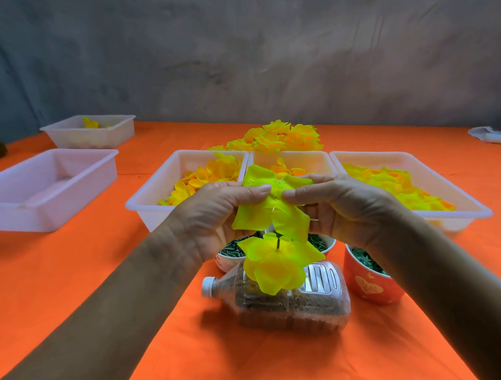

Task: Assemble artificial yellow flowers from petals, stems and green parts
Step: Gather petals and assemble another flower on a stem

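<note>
Above the sand-filled bottle [280,300] at the desk's six o'clock, the left hand [216,217] and right hand [342,208] pinch a yellow petal layer [273,206] with thumb and fingers, apparently threading it onto the green stem [278,241] (a lower layer already seated), so sliding it down comes next.

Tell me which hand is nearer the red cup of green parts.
Right. The right hand is just above and left of the red cup; the left hand is farther left, across the petals.
</note>
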`<state>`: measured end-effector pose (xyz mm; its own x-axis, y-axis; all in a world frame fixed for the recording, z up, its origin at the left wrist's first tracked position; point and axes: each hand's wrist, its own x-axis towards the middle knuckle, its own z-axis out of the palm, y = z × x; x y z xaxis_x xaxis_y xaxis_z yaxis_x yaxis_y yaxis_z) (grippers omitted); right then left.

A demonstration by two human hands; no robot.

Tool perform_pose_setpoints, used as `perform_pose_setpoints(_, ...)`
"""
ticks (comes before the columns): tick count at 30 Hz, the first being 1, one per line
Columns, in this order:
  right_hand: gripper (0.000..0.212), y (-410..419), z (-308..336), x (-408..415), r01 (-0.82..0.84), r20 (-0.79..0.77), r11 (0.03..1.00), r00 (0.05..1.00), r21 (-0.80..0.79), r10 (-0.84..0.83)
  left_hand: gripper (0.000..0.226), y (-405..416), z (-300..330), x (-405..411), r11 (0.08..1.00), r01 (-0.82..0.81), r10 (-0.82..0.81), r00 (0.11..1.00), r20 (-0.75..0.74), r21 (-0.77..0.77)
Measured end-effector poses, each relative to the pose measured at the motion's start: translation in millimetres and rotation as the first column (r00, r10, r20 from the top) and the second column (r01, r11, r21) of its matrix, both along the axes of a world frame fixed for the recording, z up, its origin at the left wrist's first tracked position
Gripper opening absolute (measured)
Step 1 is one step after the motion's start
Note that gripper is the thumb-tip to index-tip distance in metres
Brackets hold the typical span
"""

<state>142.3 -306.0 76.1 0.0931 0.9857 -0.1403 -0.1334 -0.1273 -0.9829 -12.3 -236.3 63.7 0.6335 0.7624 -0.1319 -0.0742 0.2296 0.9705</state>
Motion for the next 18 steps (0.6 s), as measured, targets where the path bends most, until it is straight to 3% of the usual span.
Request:
perform_pose_setpoints(4,0.044,5,4,-2,0.011,-0.001,1.0,1.0,-0.018,-0.011,0.031,4,-1,1,0.999,-0.014,0.012,0.999,-0.033,-0.045)
perform_pose_setpoints(8,0.017,14,17,-2,0.013,-0.001,0.999,1.0,-0.048,-0.013,0.028,13,6,6,0.997,-0.019,0.016,0.999,-0.038,-0.081)
perform_pose_setpoints(11,0.031,19,23,1,-0.002,-0.017,0.999,1.0,-0.05,0.001,0.026,16,11,10,0.996,0.005,-0.008,0.999,-0.038,-0.086)
perform_pose_setpoints(15,0.032,12,16,5,-0.044,0.031,0.997,0.998,-0.065,0.046,0.027,15,4,9,0.994,0.051,-0.056,0.997,-0.055,-0.098)
perform_pose_setpoints(18,0.058,8,7,7,-0.03,0.07,0.996,0.997,-0.088,0.036,0.03,14,-6,8,0.995,0.06,-0.066,0.995,-0.079,-0.084)
